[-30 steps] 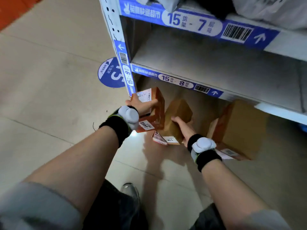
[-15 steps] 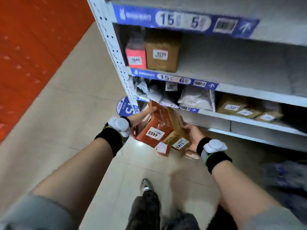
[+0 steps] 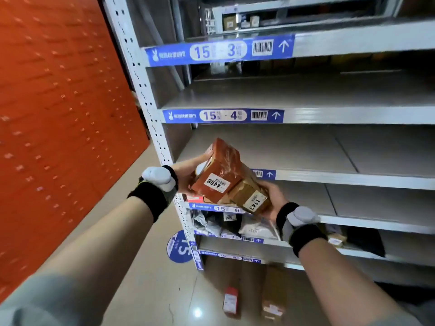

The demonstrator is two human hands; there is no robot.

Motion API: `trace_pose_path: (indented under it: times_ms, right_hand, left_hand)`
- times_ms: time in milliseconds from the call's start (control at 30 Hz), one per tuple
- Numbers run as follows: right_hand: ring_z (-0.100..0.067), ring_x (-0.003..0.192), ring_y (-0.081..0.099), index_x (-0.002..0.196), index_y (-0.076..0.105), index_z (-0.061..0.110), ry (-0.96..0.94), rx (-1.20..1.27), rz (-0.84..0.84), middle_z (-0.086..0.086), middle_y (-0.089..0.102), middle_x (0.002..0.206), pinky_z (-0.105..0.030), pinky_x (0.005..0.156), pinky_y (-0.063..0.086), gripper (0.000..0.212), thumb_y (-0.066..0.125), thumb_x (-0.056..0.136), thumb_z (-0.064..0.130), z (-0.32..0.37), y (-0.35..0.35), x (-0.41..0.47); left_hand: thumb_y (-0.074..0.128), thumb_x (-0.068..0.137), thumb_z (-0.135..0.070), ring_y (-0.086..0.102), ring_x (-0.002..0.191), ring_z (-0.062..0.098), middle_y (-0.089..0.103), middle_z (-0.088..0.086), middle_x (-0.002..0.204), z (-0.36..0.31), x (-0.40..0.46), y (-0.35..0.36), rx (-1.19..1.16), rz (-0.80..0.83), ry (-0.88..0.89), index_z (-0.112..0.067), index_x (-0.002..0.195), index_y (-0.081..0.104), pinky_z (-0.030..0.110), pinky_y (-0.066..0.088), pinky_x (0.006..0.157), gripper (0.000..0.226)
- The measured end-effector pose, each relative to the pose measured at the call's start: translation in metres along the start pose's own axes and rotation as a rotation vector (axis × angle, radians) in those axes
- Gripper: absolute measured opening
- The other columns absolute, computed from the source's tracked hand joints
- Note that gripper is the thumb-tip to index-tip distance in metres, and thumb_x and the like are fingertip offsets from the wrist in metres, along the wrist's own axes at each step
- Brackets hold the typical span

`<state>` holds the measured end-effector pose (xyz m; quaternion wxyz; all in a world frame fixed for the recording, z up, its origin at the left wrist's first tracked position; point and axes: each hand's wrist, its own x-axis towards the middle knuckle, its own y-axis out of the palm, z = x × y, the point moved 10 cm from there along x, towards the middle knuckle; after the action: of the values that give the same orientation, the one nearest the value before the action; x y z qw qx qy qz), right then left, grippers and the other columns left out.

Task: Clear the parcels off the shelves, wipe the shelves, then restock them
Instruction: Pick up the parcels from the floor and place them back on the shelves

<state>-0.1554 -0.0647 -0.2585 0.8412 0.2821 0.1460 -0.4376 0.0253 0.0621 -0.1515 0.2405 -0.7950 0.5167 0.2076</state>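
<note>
Restocking under way: left hand [image 3: 188, 171] gripping red parcel [image 3: 217, 171], right hand [image 3: 270, 200] gripping brown parcel [image 3: 250, 198], raised before bare shelf [image 3: 306, 149]; more parcels [image 3: 231, 302] waiting on floor.

A black wristband [image 3: 153, 201] with a rounded white module [image 3: 160, 177] on top is worn at each wrist, edged with a thin green line. Grey sleeves [image 3: 35, 307] are pushed up near the elbows, and the forearms are left bare.
</note>
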Motion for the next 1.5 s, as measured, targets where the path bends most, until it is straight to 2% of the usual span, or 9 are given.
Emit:
trace_pose_path:
  times_ms: [167,300,533,767,900,1067,1200,1333,1500]
  right_hand:
    - [-0.026,0.074,0.064,0.094,0.067,0.018,-0.12,-0.007,-0.009,-0.009,0.068,0.081,-0.037,0.077,0.052,0.024,0.063,0.091,0.041,0.054,0.017,-0.008]
    - [-0.026,0.075,0.068,0.097,0.067,0.017,-0.161,0.005,-0.018,-0.01,0.071,0.084,-0.034,0.072,0.055,0.023,0.064,0.092,0.038,0.085,0.031,-0.002]
    - [-0.024,0.07,0.069,0.105,0.066,0.012,-0.276,-0.05,-0.002,-0.011,0.071,0.089,-0.031,0.064,0.058,0.028,0.062,0.093,0.037,0.128,0.065,0.001]
    - [-0.027,0.073,0.066,0.112,0.061,0.011,-0.375,-0.119,-0.083,-0.013,0.066,0.091,-0.035,0.068,0.054,0.028,0.055,0.09,0.028,0.162,0.067,-0.012]
    - [-0.023,0.072,0.067,0.103,0.065,0.016,-0.485,-0.081,-0.092,-0.008,0.07,0.086,-0.034,0.071,0.053,0.018,0.056,0.095,0.03,0.188,0.073,-0.032]
    - [-0.018,0.061,0.067,0.089,0.064,0.019,-0.548,-0.126,-0.164,-0.004,0.068,0.074,-0.032,0.063,0.055,0.013,0.061,0.095,0.031,0.217,0.095,-0.052]
    - [-0.018,0.062,0.069,0.096,0.064,0.019,-0.541,-0.104,-0.149,-0.002,0.07,0.07,-0.04,0.075,0.058,0.018,0.061,0.09,0.036,0.227,0.111,-0.056]
    - [-0.018,0.058,0.069,0.091,0.064,0.018,-0.536,-0.126,-0.154,-0.002,0.07,0.067,-0.037,0.071,0.058,0.018,0.06,0.092,0.035,0.229,0.124,-0.055]
    - [-0.014,0.055,0.07,0.092,0.064,0.018,-0.548,-0.132,-0.192,0.001,0.07,0.063,-0.036,0.071,0.058,0.017,0.061,0.092,0.035,0.227,0.129,-0.05]
  left_hand:
    - [0.076,0.063,-0.066,0.062,0.112,0.037,0.062,0.018,0.128,-0.017,-0.008,-0.004,-0.232,0.115,0.06,-0.014,0.128,0.057,0.052,0.049,0.093,0.085]
    - [0.06,0.086,-0.044,0.062,0.11,0.045,0.068,0.023,0.115,-0.044,0.009,-0.006,-0.438,0.273,0.206,-0.01,0.131,0.054,0.069,0.042,0.095,0.057]
    - [0.066,0.082,-0.043,0.054,0.121,0.042,0.06,0.021,0.125,-0.094,0.022,-0.035,-0.551,0.387,0.331,-0.013,0.132,0.055,0.068,0.04,0.097,0.059]
    - [0.051,0.078,-0.039,0.062,0.088,0.028,0.069,0.009,0.085,-0.122,0.009,-0.106,-0.371,0.147,0.338,-0.019,0.097,0.061,0.042,0.042,0.09,0.03]
    - [0.061,0.077,-0.042,0.062,0.094,0.024,0.065,0.006,0.091,-0.149,-0.013,-0.146,-0.186,-0.077,0.368,-0.02,0.096,0.059,0.043,0.043,0.098,0.029]
    - [0.057,0.084,-0.051,0.067,0.052,0.019,0.067,0.001,0.056,-0.181,-0.035,-0.151,-0.031,-0.251,0.41,-0.019,0.083,0.054,0.03,0.051,0.074,0.032]
    - [0.06,0.079,-0.057,0.071,0.075,0.024,0.074,0.006,0.077,-0.194,-0.033,-0.156,0.006,-0.302,0.462,-0.018,0.107,0.062,0.034,0.055,0.079,0.049]
    - [0.049,0.086,-0.062,0.066,0.043,0.016,0.067,0.0,0.051,-0.192,-0.033,-0.146,-0.017,-0.26,0.455,-0.019,0.08,0.058,0.023,0.05,0.055,0.044]
    - [0.049,0.074,-0.081,0.068,0.07,0.015,0.073,-0.001,0.069,-0.186,-0.022,-0.149,-0.014,-0.232,0.434,-0.02,0.082,0.065,0.027,0.051,0.066,0.063]
